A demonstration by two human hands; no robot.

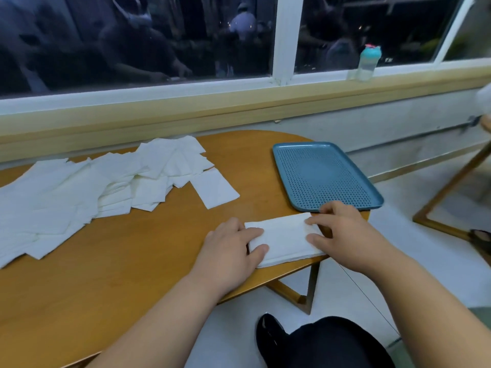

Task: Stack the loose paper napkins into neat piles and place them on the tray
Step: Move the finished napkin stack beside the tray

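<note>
Head view: the napkin pile (pixel 284 241) lies at the table's (pixel 132 261) near right edge, just short of the blue tray (pixel 318 173). The left grip (pixel 228 251) and right grip (pixel 345 235) press its ends with flat fingers, clasping nothing. The sheets look soft, light and likely to slide, so pinch both short ends together.

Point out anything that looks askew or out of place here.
The loose white paper napkins sprawl crookedly across the wooden table's left. The blue perforated plastic tray's right corner seems to jut past the table's rounded end.
</note>
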